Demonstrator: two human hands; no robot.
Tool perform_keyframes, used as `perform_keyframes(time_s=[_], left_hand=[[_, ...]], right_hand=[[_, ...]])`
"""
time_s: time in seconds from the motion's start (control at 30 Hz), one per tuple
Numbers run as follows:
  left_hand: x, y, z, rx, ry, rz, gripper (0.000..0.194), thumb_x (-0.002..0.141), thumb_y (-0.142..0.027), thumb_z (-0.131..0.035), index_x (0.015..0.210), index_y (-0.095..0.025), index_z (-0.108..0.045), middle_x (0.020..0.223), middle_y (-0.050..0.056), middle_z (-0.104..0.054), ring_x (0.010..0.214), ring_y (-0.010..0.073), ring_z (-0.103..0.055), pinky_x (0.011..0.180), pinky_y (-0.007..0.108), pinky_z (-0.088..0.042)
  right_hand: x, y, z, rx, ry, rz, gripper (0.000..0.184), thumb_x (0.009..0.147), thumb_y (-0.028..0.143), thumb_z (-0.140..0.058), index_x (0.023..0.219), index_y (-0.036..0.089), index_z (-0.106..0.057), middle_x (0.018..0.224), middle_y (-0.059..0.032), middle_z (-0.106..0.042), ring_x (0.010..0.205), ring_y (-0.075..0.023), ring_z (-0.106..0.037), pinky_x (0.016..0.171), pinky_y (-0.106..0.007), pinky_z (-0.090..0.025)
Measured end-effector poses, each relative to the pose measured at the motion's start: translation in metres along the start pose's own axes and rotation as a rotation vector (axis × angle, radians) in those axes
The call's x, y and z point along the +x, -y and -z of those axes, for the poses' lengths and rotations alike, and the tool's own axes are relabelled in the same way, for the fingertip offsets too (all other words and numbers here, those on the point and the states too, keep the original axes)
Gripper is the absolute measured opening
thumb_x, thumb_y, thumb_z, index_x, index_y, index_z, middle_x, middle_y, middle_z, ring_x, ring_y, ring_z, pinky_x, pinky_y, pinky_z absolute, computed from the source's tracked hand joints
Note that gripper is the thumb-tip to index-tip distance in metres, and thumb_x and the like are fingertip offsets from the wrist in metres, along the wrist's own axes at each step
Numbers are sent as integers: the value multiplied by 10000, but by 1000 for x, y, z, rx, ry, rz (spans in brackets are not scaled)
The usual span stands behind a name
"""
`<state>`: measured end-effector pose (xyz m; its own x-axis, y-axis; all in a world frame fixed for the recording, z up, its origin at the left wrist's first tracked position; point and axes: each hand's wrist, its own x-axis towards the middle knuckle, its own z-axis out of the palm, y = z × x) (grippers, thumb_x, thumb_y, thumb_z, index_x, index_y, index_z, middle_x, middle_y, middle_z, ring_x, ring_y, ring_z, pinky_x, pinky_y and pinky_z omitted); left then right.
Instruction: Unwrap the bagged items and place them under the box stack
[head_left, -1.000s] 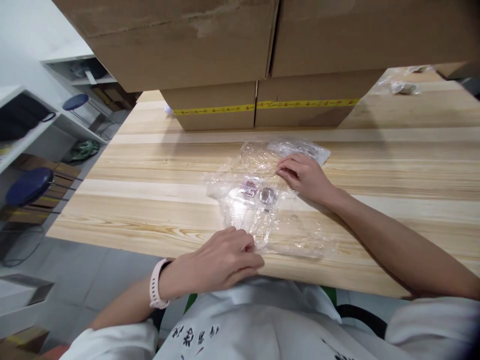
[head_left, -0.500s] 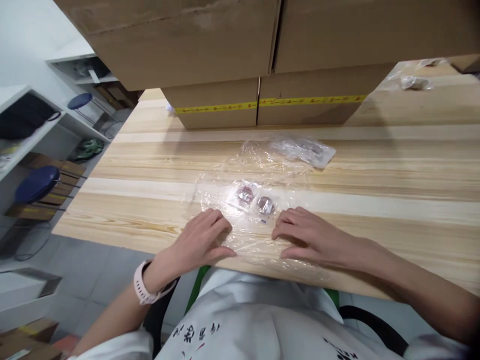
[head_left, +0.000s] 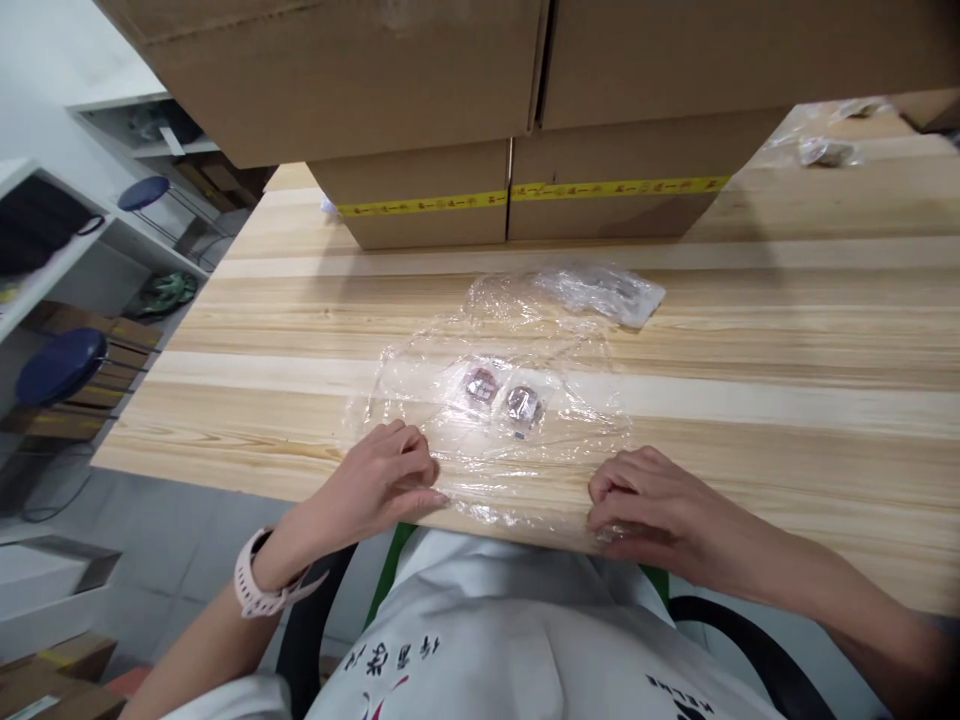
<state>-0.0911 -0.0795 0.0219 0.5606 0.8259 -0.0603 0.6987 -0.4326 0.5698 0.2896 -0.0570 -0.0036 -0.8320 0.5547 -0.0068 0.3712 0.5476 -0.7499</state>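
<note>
A sheet of clear plastic film lies crinkled on the wooden table in front of me, reaching the near edge. Two small clear packets with dark round contents, one reddish packet and one brownish packet, rest side by side on the film's middle. My left hand is closed at the film's near left side, fingers curled and thumb along the edge. At the near right corner, my right hand pinches the film. The fingertips of both hands are partly hidden.
Stacked cardboard boxes with yellow tape stand across the table's far side. A crumpled clear plastic bag lies just beyond the film. More plastic packaging sits at the far right. Blue stools and shelves are off to the left.
My hands have moved apart: the right hand to the right and nearer me, the left slightly left. The film's near edge now looks stretched between them. The view shifted slightly.
</note>
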Motion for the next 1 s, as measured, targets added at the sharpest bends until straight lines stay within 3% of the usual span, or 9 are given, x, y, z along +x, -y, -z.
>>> perform_keyframes(time_s=[0.17,0.27,0.37,0.43,0.53,0.63,0.73,0.9,1.0], left_hand=[[-11,2,10,-60,112,65,310,1005,-445,-642,815,-202,-672,849,11,-664,840,173,-600,761,289,-452],[-7,0,25,-73,82,94,296,1024,-441,-607,860,-210,-694,855,8,-698,820,165,-633,742,274,-461],[21,-4,29,-19,-85,39,245,1026,-409,-595,949,-201,-699,931,35,-708,857,172,-645,773,286,-468],[49,-6,24,50,-133,6,211,1002,-390,-621,1013,-186,-676,983,57,-696,854,183,-633,760,297,-465],[88,-6,8,295,-126,54,300,917,-388,-708,1094,-164,-614,1053,105,-672,916,245,-607,736,327,-442],[105,-7,-3,344,-124,81,385,880,-409,-726,1143,-175,-570,1092,114,-654,927,263,-599,725,337,-429],[105,-10,-5,226,-123,71,429,831,-338,-756,1183,-192,-559,1100,95,-661,921,254,-609,724,336,-419],[102,-10,-6,-261,-146,69,464,857,-135,-671,1296,-223,-549,968,23,-683,830,178,-633,745,316,-457],[105,0,-8,-367,-268,56,550,845,-90,-700,1361,-208,-547,958,18,-676,870,165,-645,835,335,-494]], right_hand=[[-24,-9,8,20,23,-86,184,1028,338,-571,920,301,-715,912,-25,-687,862,-214,-643,785,-400,-474],[-24,-7,28,-9,17,-69,164,1021,354,-587,1010,327,-748,986,-33,-716,912,-225,-666,788,-391,-499],[7,1,41,-117,-151,-24,215,1048,355,-541,1100,310,-746,1078,-53,-719,975,-230,-668,805,-381,-507],[41,4,39,-191,-245,21,230,1050,366,-530,1074,269,-737,1084,-71,-713,999,-243,-663,835,-392,-506],[87,2,19,-330,-255,-37,317,984,448,-632,1213,235,-681,1174,-112,-689,1059,-305,-631,850,-441,-509],[106,-3,-2,-442,-286,-123,483,912,493,-708,1304,222,-632,1266,-144,-649,1107,-351,-587,876,-482,-505],[104,-4,-11,-338,-322,-135,512,910,394,-692,1387,246,-579,1245,-125,-653,1099,-325,-595,887,-463,-513],[96,-1,-1,10,-382,-176,673,854,261,-705,1496,314,-510,1271,-77,-692,989,-270,-663,848,-445,-546],[92,-2,8,156,-467,-193,525,848,259,-724,1367,289,-652,1196,-73,-727,1015,-268,-683,909,-466,-556]])
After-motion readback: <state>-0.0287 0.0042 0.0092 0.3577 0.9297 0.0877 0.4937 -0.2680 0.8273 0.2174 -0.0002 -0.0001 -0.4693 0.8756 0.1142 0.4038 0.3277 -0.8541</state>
